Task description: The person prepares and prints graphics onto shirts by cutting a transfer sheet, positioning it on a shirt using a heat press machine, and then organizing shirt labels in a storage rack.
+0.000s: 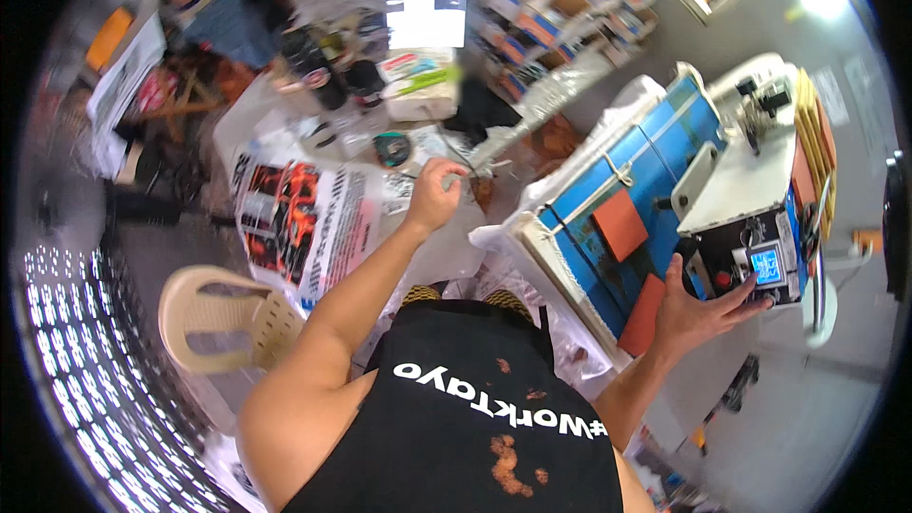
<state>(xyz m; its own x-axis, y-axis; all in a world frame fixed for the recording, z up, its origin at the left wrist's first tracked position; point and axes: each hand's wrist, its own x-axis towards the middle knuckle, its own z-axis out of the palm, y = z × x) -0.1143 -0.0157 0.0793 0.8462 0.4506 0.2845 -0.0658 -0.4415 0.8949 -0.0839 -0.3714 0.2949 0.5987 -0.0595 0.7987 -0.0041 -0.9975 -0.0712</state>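
My right hand (689, 309) has its fingers spread across the front of a control box with a lit blue display (768, 267). A fingertip is at the edge of that display, and the thumb is up beside a black part of the machine. The box belongs to a white press-like machine (736, 180). Left of it, a blue board (589, 190) with cords across it carries two reddish-orange square pads (620, 225). My left hand (437, 198) hovers over the cluttered table, its fingers loosely curved and apart, with nothing visible in them. A round dark tape roll (391, 148) lies nearby.
A printed plastic sheet (323, 218) hangs over the table's left part. Behind stand a lit screen (426, 0) and cardboard bins (560, 0). A beige plastic chair (214, 313) is at my left, and another person's arm and clothing (228, 24) show at the far left.
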